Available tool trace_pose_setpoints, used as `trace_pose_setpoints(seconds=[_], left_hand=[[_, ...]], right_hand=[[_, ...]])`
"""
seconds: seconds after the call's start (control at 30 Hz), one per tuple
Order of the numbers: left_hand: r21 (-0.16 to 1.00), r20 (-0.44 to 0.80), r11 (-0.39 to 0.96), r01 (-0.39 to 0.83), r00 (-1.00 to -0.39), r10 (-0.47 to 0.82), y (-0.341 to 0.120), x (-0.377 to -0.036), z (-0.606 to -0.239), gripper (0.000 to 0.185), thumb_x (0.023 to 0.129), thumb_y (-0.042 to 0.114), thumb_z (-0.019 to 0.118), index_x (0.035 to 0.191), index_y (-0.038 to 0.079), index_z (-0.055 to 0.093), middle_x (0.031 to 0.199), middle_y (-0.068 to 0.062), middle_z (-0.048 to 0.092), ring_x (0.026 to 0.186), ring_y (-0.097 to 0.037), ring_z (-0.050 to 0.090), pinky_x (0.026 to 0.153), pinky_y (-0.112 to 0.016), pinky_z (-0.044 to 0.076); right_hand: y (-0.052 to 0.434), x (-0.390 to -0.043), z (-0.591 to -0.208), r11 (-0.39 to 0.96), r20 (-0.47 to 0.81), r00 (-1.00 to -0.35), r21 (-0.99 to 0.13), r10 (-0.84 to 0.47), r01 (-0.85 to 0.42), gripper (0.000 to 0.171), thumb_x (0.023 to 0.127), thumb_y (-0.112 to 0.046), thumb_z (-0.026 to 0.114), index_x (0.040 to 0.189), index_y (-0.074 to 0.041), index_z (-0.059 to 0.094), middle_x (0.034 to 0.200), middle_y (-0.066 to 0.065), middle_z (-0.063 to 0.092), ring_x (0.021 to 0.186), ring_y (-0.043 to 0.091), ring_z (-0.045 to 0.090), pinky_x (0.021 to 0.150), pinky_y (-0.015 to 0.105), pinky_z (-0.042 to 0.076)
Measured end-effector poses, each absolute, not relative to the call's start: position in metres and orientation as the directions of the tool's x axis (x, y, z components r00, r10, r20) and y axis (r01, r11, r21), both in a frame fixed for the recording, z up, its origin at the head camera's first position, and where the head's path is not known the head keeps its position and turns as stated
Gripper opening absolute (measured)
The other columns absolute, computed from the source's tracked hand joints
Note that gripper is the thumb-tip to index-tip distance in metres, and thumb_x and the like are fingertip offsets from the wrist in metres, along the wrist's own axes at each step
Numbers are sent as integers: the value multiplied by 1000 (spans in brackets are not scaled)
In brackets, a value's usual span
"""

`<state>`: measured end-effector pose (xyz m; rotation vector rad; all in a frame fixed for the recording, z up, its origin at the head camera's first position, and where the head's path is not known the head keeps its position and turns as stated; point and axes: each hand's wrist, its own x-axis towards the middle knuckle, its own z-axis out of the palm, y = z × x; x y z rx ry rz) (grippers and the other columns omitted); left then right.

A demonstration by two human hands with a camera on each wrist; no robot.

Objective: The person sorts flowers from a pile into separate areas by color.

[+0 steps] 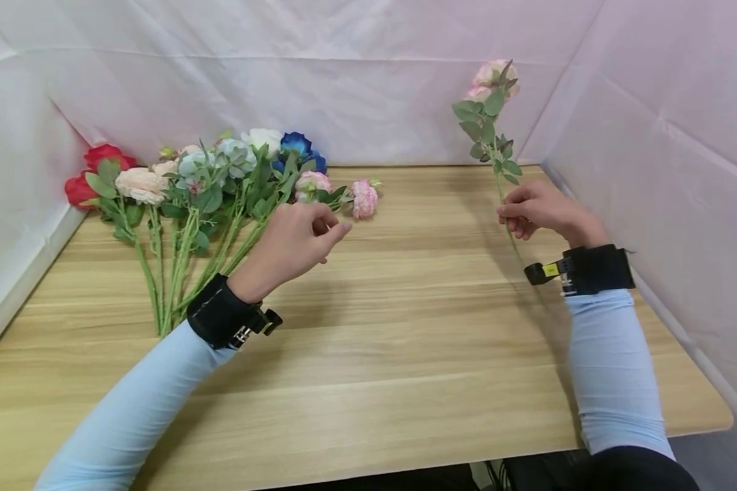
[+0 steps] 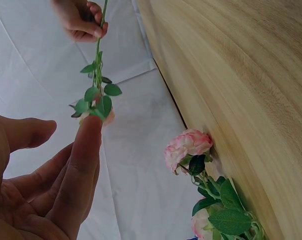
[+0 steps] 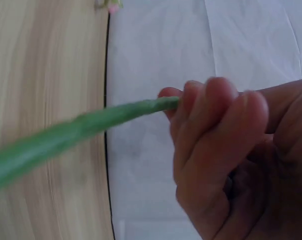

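Fingers of my right hand (image 1: 537, 211) pinched the thin green stem of a pale pink artificial rose (image 1: 494, 75), holding it upright over the right side of the light wooden bench (image 1: 405, 327) so the bloom stood clear of the white cloth backdrop (image 1: 344, 82). My left hand (image 1: 295, 242) hovered empty, fingers loosely spread, just beside the mixed bunch of red, cream, blue and pink fabric flowers (image 1: 221, 177) lying flat on the left, stems toward me, probably for easy picking.
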<state>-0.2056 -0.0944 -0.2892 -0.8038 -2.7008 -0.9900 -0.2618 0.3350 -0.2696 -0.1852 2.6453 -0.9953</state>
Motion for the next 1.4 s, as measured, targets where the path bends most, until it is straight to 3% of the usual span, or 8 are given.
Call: trace_pose_setpoints(seconds=[0.33, 0.63, 0.97, 1.23, 1.4], left_hand=[[550, 329, 633, 545, -838, 435, -97, -207, -291, 26, 105, 32, 62, 99, 12, 77, 69, -1, 72, 56, -11, 63, 69, -35, 50], [531, 330, 654, 539, -842, 426, -100, -208, -293, 25, 105, 31, 62, 99, 11, 77, 69, -2, 71, 58, -14, 63, 66, -34, 48], [522, 313, 674, 523, -852, 419, -98, -211, -293, 26, 104, 32, 63, 97, 11, 76, 75, -3, 74, 60, -15, 65, 65, -34, 48], [498, 308, 690, 525, -851, 425, -97, -211, -294, 25, 104, 32, 64, 96, 11, 76, 83, -5, 74, 69, -19, 64, 66, -34, 48], [479, 308, 704, 525, -851, 425, -99, -212, -295, 25, 104, 32, 64, 96, 11, 75, 80, -6, 73, 66, -20, 62, 63, -33, 46]], right_hand=[[405, -259, -285, 851, -383, -915, -516, -127, 98, 32, 111, -16, 47, 97, 6, 66, 72, 1, 56, 62, 13, 54, 58, 27, 52], [427, -260, -303, 869, -512, -854, -460, -91, 184, 33, 108, -13, 49, 84, 2, 66, 64, -2, 54, 57, 9, 49, 55, 23, 46], [431, -261, -303, 933, -444, -896, -320, 5, 164, 26, 94, -14, 63, 72, -1, 68, 60, -2, 56, 56, 14, 49, 57, 29, 42], [436, -259, -312, 931, -381, -924, -321, 39, 172, 23, 94, -15, 65, 85, 5, 74, 70, 5, 68, 67, 21, 61, 60, 33, 48], [437, -262, -315, 929, -358, -931, -320, 65, 188, 24, 92, -15, 67, 91, 7, 74, 71, 8, 70, 67, 22, 64, 60, 34, 50]])
